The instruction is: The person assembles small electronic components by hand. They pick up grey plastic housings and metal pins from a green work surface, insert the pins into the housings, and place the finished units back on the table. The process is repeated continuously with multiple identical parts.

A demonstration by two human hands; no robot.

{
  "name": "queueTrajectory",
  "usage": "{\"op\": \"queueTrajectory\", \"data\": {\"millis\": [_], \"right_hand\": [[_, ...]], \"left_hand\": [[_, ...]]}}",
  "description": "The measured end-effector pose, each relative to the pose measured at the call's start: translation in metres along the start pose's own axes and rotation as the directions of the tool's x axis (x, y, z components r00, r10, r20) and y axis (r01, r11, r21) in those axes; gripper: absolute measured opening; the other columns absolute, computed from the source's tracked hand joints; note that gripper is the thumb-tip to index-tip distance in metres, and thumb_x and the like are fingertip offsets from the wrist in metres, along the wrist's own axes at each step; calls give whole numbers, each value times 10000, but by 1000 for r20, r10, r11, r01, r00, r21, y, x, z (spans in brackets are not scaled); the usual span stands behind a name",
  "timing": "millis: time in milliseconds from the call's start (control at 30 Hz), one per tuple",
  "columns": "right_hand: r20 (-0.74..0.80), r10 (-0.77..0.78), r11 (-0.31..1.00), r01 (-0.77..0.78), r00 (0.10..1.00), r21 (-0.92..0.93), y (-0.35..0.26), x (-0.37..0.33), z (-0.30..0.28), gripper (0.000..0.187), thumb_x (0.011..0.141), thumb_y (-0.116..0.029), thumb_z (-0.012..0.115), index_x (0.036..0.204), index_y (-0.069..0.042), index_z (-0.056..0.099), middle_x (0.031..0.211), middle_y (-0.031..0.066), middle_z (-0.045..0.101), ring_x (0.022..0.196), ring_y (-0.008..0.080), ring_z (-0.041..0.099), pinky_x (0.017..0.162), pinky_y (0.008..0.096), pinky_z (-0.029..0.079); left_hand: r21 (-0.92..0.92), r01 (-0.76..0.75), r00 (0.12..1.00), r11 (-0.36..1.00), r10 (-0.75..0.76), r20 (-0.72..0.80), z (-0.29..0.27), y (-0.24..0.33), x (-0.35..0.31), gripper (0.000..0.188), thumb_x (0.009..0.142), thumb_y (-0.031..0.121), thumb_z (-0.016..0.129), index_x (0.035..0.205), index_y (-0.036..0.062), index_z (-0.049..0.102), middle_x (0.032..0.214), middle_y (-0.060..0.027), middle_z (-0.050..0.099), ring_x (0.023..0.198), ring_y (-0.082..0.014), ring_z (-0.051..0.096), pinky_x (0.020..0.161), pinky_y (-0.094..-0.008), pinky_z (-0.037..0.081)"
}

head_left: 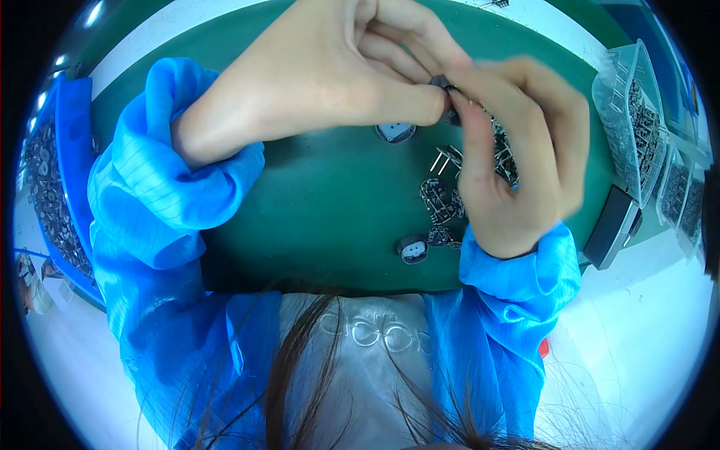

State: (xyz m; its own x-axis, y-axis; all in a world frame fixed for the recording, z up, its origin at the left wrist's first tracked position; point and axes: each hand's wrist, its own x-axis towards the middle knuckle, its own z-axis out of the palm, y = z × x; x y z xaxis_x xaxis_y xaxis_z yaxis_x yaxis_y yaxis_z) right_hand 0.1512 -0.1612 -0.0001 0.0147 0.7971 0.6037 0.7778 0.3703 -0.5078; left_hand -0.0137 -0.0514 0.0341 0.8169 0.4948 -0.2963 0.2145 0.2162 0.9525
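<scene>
Above the green mat [322,195], both hands meet over a small dark part [448,101] whose exact kind is mostly hidden by fingers. My left hand [322,79] grips it from the left between thumb and fingers. From the right, my right hand [525,142] pinches at the same part, its outer fingers curled and slightly blurred. Beneath the left thumb lies a round dark housing with a pale face [395,133]. A similar round housing [412,249] rests nearer to me. Small circuit boards with metal pins [439,201] lie in a loose pile beside and partly behind my right hand.
At the left edge stands a blue bin [71,172] with many small dark round parts. On the right are a clear plastic bin [611,112] full of pinned boards and another clear bin [679,199] behind it. A flat black box [611,225] sits by the mat's right edge.
</scene>
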Motion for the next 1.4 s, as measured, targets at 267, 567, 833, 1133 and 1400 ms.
{"op": "queueTrajectory", "data": {"millis": [267,567,833,1133,1400], "right_hand": [[303,417,811,-501,857,303,-5,-7,-1,301,978,97,507,1275,101,554,1151,139,656,1086,167,627,967,282,472],[319,492,650,-586,810,484,-7,1,-8,326,991,9,583,1307,90,567,1166,138,659,1087,187,641,950,295,501],[424,569,444,-697,705,563,-9,6,-17,349,981,-73,638,1293,71,578,1181,132,663,1061,175,651,920,288,521],[645,483,211,-794,592,570,4,4,-23,391,963,-124,669,1292,54,555,1198,128,665,1082,155,642,943,292,508],[690,429,134,-796,584,590,3,3,-21,369,964,-104,655,1286,47,553,1189,115,664,1104,156,627,984,302,482]], "left_hand": [[288,-224,957,931,265,-114,15,0,-2,274,804,-8,734,1070,-61,700,961,-168,737,894,-188,732,846,-287,589],[-20,-516,855,856,513,-79,1,-33,7,371,785,-27,782,1146,-37,699,992,-199,727,921,-241,741,836,-339,620],[390,-565,808,727,583,84,-18,-27,12,339,779,53,842,1107,54,755,1062,-124,689,738,-140,662,595,-251,559],[389,-663,723,640,682,110,-9,-29,16,277,756,68,840,1019,35,758,1039,-131,668,767,-200,653,582,-289,525],[569,-770,540,289,771,338,-11,-20,22,298,724,-3,791,1014,-28,729,1056,-170,713,948,-307,712,821,-331,588]]}}
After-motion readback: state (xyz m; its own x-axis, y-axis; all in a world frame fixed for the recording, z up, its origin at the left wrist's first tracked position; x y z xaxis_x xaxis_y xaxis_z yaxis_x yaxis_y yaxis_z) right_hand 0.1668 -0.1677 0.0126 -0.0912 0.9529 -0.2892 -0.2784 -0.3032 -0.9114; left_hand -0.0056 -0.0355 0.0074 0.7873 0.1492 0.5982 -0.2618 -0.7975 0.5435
